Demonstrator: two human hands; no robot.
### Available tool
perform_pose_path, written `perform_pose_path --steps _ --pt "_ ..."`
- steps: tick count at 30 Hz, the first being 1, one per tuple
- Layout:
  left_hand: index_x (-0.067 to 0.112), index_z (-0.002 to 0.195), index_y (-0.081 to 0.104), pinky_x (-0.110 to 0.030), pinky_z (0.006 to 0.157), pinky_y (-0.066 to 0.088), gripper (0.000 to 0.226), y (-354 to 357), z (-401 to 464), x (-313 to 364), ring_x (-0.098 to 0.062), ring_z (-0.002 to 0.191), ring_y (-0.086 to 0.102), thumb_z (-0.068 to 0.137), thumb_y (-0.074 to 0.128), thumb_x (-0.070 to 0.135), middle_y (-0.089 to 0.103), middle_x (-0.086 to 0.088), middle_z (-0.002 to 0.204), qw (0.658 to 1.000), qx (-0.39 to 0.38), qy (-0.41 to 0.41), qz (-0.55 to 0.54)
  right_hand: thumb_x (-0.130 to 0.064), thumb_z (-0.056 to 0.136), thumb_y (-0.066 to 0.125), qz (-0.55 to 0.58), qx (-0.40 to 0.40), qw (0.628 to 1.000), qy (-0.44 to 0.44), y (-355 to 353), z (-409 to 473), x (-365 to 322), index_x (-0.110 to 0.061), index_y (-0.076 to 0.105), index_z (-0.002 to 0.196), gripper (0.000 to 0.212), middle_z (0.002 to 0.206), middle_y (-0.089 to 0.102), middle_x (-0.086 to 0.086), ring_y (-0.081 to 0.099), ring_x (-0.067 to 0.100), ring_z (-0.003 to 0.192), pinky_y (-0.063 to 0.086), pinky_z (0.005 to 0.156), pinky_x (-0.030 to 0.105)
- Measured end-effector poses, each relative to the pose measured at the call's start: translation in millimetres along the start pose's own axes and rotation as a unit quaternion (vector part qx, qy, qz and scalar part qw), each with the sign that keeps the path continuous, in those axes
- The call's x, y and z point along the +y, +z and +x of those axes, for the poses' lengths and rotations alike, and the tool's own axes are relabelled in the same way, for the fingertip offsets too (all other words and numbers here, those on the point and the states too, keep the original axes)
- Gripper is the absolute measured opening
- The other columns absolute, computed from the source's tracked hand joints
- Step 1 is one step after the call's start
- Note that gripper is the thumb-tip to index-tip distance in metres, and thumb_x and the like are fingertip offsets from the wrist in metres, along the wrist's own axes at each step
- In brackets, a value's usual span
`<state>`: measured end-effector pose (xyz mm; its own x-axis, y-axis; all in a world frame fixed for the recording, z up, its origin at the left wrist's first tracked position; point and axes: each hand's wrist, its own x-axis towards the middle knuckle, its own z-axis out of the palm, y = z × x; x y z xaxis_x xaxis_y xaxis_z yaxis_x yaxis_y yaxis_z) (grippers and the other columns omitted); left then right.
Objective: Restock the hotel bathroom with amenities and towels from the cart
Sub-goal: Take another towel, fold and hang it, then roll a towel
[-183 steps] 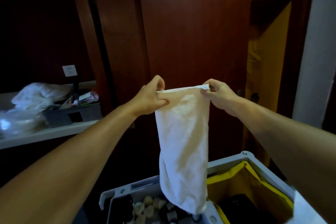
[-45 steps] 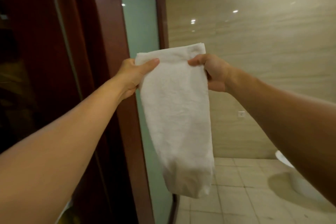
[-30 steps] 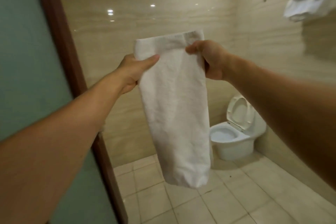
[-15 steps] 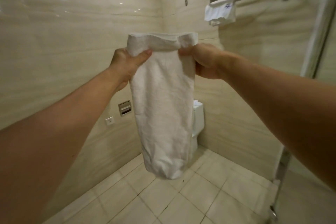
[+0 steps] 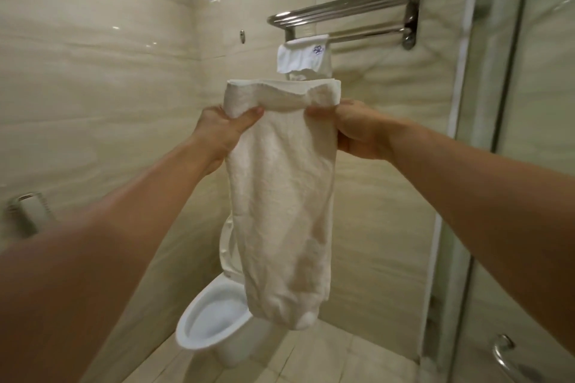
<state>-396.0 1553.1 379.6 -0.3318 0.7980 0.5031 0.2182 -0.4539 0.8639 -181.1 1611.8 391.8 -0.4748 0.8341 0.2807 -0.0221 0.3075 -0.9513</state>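
Here the left hand point(image 5: 225, 126) pinches the towel point(image 5: 281, 193) near its top left corner, thumb across the front. The towel hangs folded between both hands, in front of the rack point(image 5: 342, 14) and above the toilet point(image 5: 211, 317). It looks soft, light and limp, best held by its upper edge. The right hand point(image 5: 354, 130) clamps the top right corner, both arms stretched forward and raised.

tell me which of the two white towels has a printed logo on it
The small towel draped over the wall rack's lower bar; it bears a blue mark. The long towel gripped by both hands is plain.
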Motion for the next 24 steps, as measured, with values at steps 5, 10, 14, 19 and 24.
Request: perform_pose_path --steps 5,10,14,19,24 --pt "0.011 0.091 0.073 -0.03 0.075 0.059 0.02 33.1 83.2 -32.0 -0.014 0.08 0.074 0.081 0.081 0.027 0.076 -0.002 0.087 0.999 -0.023 0.017 -0.016 -0.022 0.096 0.066 -0.04 0.045 0.998 -0.006 -35.7 51.9 20.7 -0.013 0.07 0.11 0.017 0.109 0.076 0.003 0.072 0.02 0.103 0.057 0.09 0.036" --pt "0.007 0.092 0.072 -0.027 0.067 0.059 0.026 67.1 164.3 -53.0 -0.015 0.073 0.073 0.08 0.082 0.027 0.075 -0.001 0.08 0.996 -0.07 0.035 -0.032 -0.026 0.1 0.059 -0.044 0.131 0.99 -0.032 -58.7 104.7 22.0 -0.016 0.07 0.108 0.016 0.098 0.077 -0.003 0.073 0.015 0.094 0.058 0.084 0.033" --pt "0.014 0.085 0.071 -0.029 0.072 0.059 0.015 95.0 221.8 -64.0 -0.016 0.077 0.073 0.081 0.081 0.024 0.076 -0.001 0.083 0.989 -0.129 0.05 -0.044 -0.025 0.099 0.062 -0.056 0.217 0.974 -0.028 -77.0 141.5 16.6 -0.01 0.067 0.119 0.025 0.107 0.074 0.006 0.073 0.02 0.094 0.06 0.083 0.034" --pt "0.012 0.099 0.074 -0.043 0.087 0.059 0.03 128.8 291.0 -78.6 -0.023 0.09 0.074 0.078 0.083 0.031 0.077 -0.006 0.096 0.982 -0.175 0.061 -0.042 -0.023 0.099 0.062 -0.074 0.281 0.956 -0.036 -103.6 186.4 13.3 -0.014 0.067 0.109 0.015 0.102 0.074 0.005 0.072 0.019 0.09 0.059 0.079 0.033" --pt "0.012 0.098 0.074 -0.043 0.084 0.06 0.036 164.6 347.7 -89.4 -0.023 0.086 0.074 0.075 0.084 0.038 0.077 -0.004 0.091 0.981 -0.179 0.062 -0.037 -0.019 0.1 0.06 -0.11 0.315 0.941 -0.061 -136.7 238.3 14.5 -0.018 0.066 0.102 0.007 0.103 0.072 0.005 0.07 0.019 0.092 0.058 0.079 0.031"
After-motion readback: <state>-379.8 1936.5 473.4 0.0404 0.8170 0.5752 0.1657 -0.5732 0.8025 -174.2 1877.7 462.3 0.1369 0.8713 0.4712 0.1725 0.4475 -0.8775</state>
